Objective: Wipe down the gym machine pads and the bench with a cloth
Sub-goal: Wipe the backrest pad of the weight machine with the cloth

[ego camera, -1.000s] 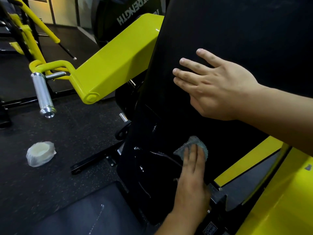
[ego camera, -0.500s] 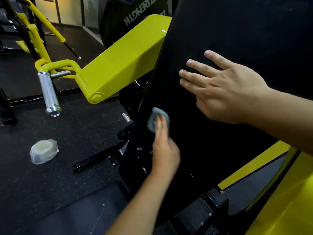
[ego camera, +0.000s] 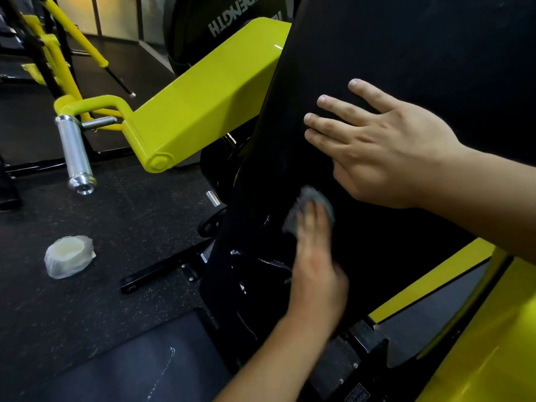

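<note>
Black vinyl fills most of the view: a tall, steeply tilted back pad on a yellow-framed gym machine, seen from a camera on the person's head.

The left hand reaches up from the bottom of the view and presses a small grey cloth flat against the lower part of the pad. Its fingers lie straight and close together over the cloth, which bunches out just past and to either side of the fingertips. The hand is motion-blurred, so a wiping stroke seems to be under way.

The right hand rests flat on the pad just above the cloth, with its fingers straight and slightly spread, pointing up and to the left. It holds nothing and appears to be steadying the pad or the person.

Below the left hand's fingers, the pad's lower section shows shiny streaks, which may be moisture from wiping or creases catching the light; which it is cannot be told.

Judging progress: wiping of this one pad is in hand, around its lower half. Whether the upper part, beyond the right fingertips, has been wiped cannot be told. No bench is identifiable, so that part of the task looks still to do.

Well to the left of both hands, a yellow lever arm ends in a silver handle, and a whitish wrapped roll sits on the dark rubber floor.
</note>
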Available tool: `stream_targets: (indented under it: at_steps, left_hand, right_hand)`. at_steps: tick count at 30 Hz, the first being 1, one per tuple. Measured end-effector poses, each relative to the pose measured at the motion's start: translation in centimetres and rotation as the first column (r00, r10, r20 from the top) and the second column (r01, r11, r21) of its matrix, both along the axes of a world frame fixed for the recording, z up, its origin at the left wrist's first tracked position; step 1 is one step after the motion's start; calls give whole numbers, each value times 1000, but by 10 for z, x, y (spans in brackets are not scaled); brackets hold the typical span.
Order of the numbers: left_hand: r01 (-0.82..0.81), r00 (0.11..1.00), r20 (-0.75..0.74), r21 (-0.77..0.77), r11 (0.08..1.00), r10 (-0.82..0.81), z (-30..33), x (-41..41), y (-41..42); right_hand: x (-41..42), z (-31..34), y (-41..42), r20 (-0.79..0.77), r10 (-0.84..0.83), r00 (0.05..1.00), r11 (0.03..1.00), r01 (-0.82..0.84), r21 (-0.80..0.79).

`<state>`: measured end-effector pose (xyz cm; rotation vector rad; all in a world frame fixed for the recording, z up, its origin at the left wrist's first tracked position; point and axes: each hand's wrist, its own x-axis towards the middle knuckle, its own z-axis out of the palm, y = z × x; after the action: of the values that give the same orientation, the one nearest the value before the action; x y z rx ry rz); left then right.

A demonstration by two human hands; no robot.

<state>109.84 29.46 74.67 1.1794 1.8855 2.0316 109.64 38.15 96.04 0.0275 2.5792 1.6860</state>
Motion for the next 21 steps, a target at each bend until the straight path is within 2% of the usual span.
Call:
stream_targets:
  at_steps: [2, 4, 8, 12, 16, 18, 21]
  left_hand:
    - [-109, 992, 72, 47, 993, 106, 27, -46, 17]
    - [-155, 979, 136, 14, 988, 152, 54, -89, 25]
    - [-119, 983, 136, -48, 992, 124, 69, -125, 23]
    - [-162, 931, 313, -102, 981, 186, 58, -134, 22]
    - [-189, 963, 182, -69, 980, 198, 12, -65, 6]
    - [-111, 983, 138, -89, 990, 123, -18, -8, -8]
    - [56, 976, 217, -146, 988, -23, -47, 72, -30]
  right_hand:
    - [0, -1, -1, -2, -1, 1000, 1000, 1, -10]
    - [-1, 0, -1, 8, -9, 1000, 1000, 9, -21]
    - [1, 2, -2, 26, -21, 999, 1000, 21, -20]
    - [-1, 3, -4, 17, -14, 1000, 1000, 15, -24]
    - [1, 0, -1, 12, -16, 1000, 1000, 16, 2]
    - [0, 1, 0, -1, -3, 1000, 1000, 3, 15]
    - [-1, -1, 2, -5, 4, 1000, 1000, -4, 24]
